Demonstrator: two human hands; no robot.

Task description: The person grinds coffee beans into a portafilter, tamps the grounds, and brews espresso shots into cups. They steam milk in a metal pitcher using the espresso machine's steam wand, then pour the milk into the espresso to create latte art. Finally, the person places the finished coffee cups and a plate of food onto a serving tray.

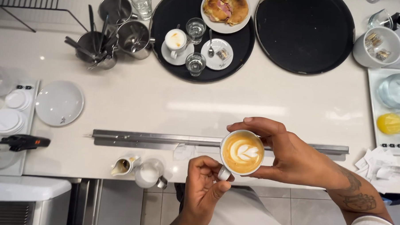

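Above the worktop (262, 106) edge: white cup (242, 153) of latte-art coffee, near the metal rail (163, 138).
Left hand (205, 188): grip pinched shut on the handle.
Right hand (291, 151): cradled the cup wall.
Handling: likely fragile, full, spill-prone; best kept level.

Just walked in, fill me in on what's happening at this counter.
A person holds a white cup of coffee topped with a leaf pattern in milk foam, above the near edge of a pale counter. The left hand pinches the cup's handle; the right hand wraps around its far side. Further back, a round black tray carries another coffee on a saucer, two water glasses and a plate with a sandwich. A second black tray sits beside it.
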